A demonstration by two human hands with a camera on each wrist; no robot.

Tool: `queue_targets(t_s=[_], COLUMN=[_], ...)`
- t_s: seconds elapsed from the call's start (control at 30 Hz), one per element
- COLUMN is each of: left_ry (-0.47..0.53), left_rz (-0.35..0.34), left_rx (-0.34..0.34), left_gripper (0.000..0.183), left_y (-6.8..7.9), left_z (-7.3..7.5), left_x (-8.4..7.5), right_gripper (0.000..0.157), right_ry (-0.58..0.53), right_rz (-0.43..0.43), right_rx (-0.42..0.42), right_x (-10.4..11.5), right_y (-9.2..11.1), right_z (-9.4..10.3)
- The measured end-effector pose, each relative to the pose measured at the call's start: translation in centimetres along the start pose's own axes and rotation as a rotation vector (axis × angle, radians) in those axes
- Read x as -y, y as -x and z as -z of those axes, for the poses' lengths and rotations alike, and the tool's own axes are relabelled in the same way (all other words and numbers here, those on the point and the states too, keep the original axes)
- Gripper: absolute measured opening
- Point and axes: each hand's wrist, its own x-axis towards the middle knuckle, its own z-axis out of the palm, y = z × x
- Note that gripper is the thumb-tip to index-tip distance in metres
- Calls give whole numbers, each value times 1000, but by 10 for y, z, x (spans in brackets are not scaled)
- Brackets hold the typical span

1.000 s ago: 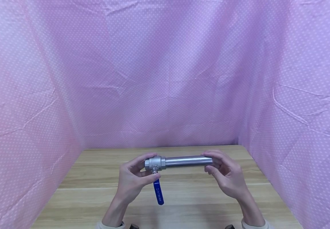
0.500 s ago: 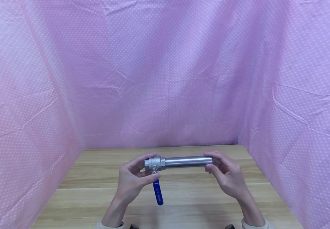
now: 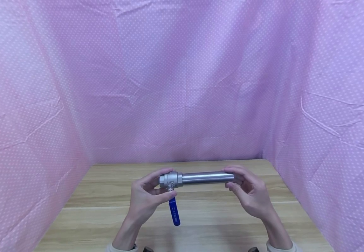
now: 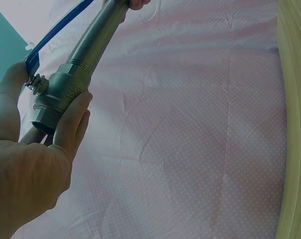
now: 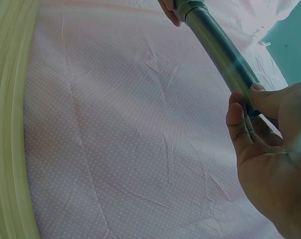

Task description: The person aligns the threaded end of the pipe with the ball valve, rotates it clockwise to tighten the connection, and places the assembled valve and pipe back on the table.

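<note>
A silver ball valve (image 3: 170,180) with a blue lever handle (image 3: 174,211) is joined end to end with a shiny metal pipe (image 3: 205,177). My left hand (image 3: 144,196) grips the valve body, its thumb across the base of the lever. At the pipe's far right end, my right hand (image 3: 252,192) pinches the tube between thumb and fingers. Both pieces are held level above the table. In the left wrist view the open hex end of the valve (image 4: 45,119) faces the palm. Threads (image 4: 79,64) show where the pipe meets the valve.
A wooden table (image 3: 200,231) lies beneath the hands. Pink dotted cloth (image 3: 182,87) hangs behind it and along both sides. Two dark rounded objects (image 3: 148,249) show at the bottom edge of the head view.
The right fingers shift slightly at the pipe's end, and the pipe's highlight changes a little. The left hand and the valve stay nearly still.
</note>
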Motion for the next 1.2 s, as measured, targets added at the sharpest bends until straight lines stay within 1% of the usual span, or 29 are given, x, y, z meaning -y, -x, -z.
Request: queue_targets(t_s=[0.23, 0.5, 0.57, 0.6, 0.73, 0.8, 0.97, 1.13, 1.2], left_ry=[0, 2, 4, 4, 4, 2, -6, -2, -1], left_rz=[-9, -15, -11, -8, 3, 7, 7, -3, -9], left_rx=[7, 8, 5, 4, -2, -4, -5, -2, -1], left_gripper=[63, 63, 63, 63, 63, 63, 64, 64, 64], left_y=[1, 1, 1, 1, 1, 1, 1, 1, 0], left_z=[0, 1, 1, 1, 1, 1, 0, 0, 0], left_x=[0, 0, 0, 0, 0, 0, 0, 0, 0], right_gripper=[55, 52, 53, 53, 57, 59, 59, 45, 42], right_ry=[42, 165, 151, 128, 18, -13, -7, 37, 61], right_rz=[-10, -62, -69, -65, -26, -10, 0, -18, -30], right_rx=[-5, -9, -7, -5, 9, 16, 13, 3, 2], right_x=[0, 2, 2, 2, 1, 0, 0, 1, 1], right_y=[0, 3, 3, 2, 1, 0, 0, 0, 1], right_z=[0, 1, 1, 1, 0, 0, 0, 0, 0])
